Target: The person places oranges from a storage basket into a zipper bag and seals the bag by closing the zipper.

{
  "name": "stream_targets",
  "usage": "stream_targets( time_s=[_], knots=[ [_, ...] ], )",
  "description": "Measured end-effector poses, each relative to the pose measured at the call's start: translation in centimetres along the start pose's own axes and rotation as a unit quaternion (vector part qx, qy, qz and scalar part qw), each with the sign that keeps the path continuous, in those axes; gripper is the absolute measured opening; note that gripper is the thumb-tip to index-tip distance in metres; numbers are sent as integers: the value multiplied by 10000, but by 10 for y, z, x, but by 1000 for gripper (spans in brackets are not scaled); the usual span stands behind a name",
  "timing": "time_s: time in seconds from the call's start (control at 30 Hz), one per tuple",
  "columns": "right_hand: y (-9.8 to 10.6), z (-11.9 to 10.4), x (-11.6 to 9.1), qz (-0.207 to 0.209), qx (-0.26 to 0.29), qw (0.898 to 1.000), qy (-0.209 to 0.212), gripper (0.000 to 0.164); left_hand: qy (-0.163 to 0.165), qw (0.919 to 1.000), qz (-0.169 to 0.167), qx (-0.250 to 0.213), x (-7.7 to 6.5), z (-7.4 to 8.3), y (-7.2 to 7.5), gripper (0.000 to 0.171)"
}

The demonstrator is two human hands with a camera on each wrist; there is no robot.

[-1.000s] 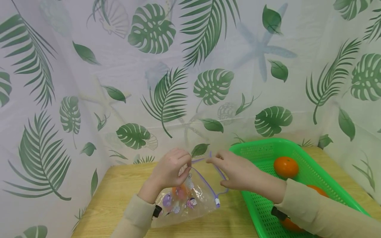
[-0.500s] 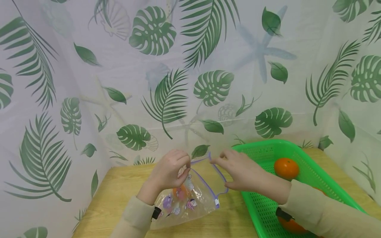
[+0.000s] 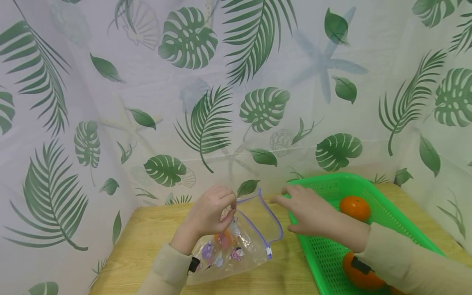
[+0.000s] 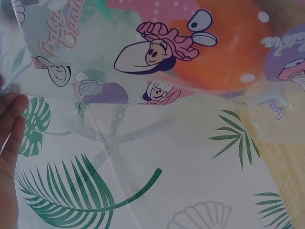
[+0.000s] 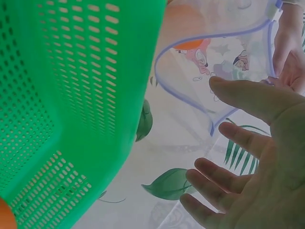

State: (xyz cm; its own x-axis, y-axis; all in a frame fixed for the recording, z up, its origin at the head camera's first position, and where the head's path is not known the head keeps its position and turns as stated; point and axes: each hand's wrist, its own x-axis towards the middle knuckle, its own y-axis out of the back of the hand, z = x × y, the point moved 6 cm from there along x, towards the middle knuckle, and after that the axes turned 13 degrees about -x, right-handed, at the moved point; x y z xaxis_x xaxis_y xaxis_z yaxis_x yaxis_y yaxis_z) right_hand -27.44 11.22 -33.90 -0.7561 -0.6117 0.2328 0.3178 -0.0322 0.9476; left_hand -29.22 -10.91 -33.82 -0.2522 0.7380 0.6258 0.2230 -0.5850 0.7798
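A clear zip bag (image 3: 243, 254) with cartoon prints and a purple zip edge stands tilted on the table, its mouth spread toward the right. Inside it shows an orange fruit (image 4: 214, 52), seen through the plastic. My left hand (image 3: 212, 211) pinches the bag's upper edge between thumb and fingers. My right hand (image 3: 309, 209) is apart from the bag, between its mouth and the green basket; its fingers (image 5: 228, 181) are spread and hold nothing in the right wrist view. A white slider (image 5: 273, 13) sits at one end of the zip.
The green perforated basket (image 3: 313, 262) stands at the right on the wooden table (image 3: 155, 229). An orange fruit (image 3: 355, 208) lies at its far end, and another (image 3: 361, 274) lies nearer, partly under the right forearm. A leaf-printed curtain (image 3: 236, 102) hangs behind and at both sides.
My right hand has left the bag's mouth and moved right toward the basket. The left hand keeps its pinch on the bag, which has barely moved.
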Motion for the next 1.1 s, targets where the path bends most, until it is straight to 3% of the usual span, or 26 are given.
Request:
stream_targets(
  time_s=[0.6, 1.1],
  knots=[
    [-11, 18, -6, -138, -221, 9995, -158, 79, 61, 10000, 1, -68, -4, -1, -2, 18],
    [-14, 35, -19, -5, -296, 9990, -327, 74, 116, 9999, -64, -16, -2, 1, -4, 17]
  ],
)
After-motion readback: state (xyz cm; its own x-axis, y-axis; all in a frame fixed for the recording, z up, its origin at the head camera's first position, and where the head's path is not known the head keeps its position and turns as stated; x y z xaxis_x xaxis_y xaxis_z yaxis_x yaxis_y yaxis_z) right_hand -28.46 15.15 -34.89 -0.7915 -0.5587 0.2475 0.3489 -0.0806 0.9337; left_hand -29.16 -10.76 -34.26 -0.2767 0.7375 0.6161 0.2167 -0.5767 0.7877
